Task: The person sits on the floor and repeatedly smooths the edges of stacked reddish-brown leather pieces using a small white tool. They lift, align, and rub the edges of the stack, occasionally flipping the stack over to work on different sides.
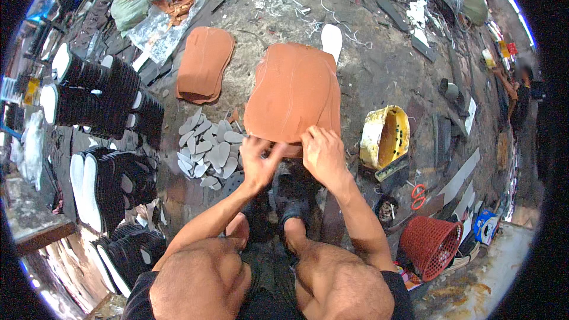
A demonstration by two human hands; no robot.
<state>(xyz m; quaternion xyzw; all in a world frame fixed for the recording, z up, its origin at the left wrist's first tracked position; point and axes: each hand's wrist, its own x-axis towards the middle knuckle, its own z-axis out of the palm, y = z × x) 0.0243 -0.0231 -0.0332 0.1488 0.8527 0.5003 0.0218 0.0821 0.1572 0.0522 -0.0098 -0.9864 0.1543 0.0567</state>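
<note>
A pile of broad reddish-brown sheets with curved edges and pale drawn lines [290, 92] lies on the ground in front of my feet. At its near left corner is my left hand [261, 163], its thumb stretched away from the fingers and slightly blurred. My right hand [323, 151] has its fingers curled down on the near right edge of the pile, pinching the top sheet there. What lies beneath the fingertips is hidden. Farther left sits a smaller stack of brown sole-shaped pieces [205, 62]. Small grey oval pieces [210, 148] are heaped beside my left hand.
Rows of black sandals with white soles [95, 184] stand at the left. To the right are a yellow-stained tub [385, 136], orange-handled scissors [418, 197] and a red basket [430, 248]. A white sole shape [332, 40] lies beyond the pile, and a plastic bag [163, 35] at far left.
</note>
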